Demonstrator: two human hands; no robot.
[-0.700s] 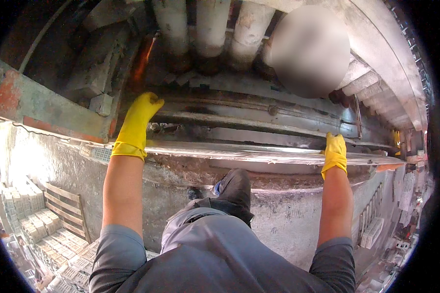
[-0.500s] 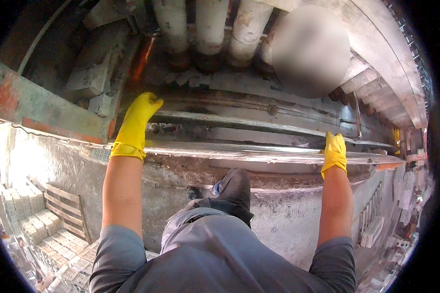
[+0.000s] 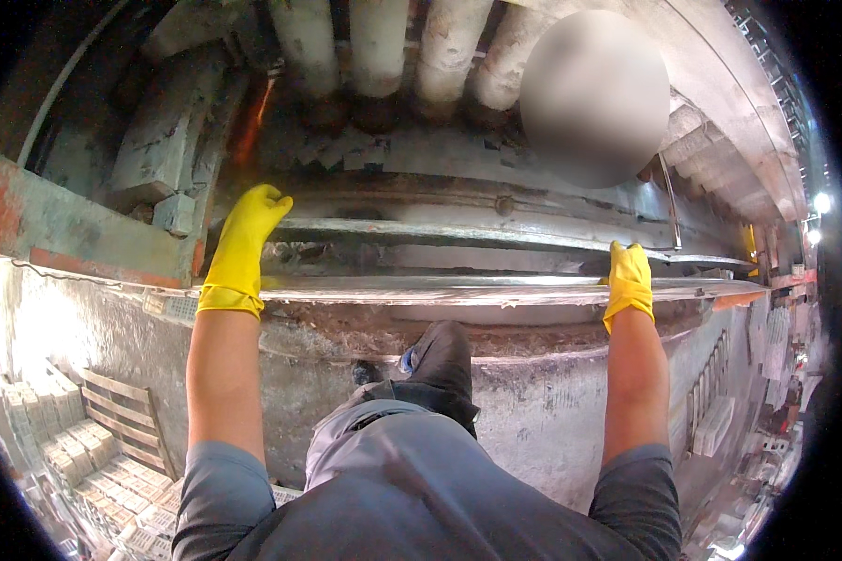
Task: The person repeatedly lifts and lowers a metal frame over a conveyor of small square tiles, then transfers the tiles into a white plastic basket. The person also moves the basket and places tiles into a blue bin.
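Observation:
My left hand [image 3: 241,251], in a yellow rubber glove, is closed at the left end of a long metal bar [image 3: 440,231]. Farther right, my right hand [image 3: 629,285] wears a matching glove, its fingers curled over the same bar. The bar lies crosswise over a dark, grimy trough [image 3: 421,187]. Between the bar and my body runs a shiny metal front edge [image 3: 440,290], beneath both wrists. The undersides of the fingers are hidden, so the exact grip is unclear.
Several thick, pale rollers [image 3: 379,56] stand across the far side. A rusty painted beam [image 3: 84,224] borders the left. Below left are a wooden pallet [image 3: 126,411] and stacked pale blocks [image 3: 94,449]. A thin upright rod [image 3: 672,201] stands at the right.
The whole view has shifted slightly, so the scene and both hands sit a little farther left. My hands keep nearly the same place on the bar.

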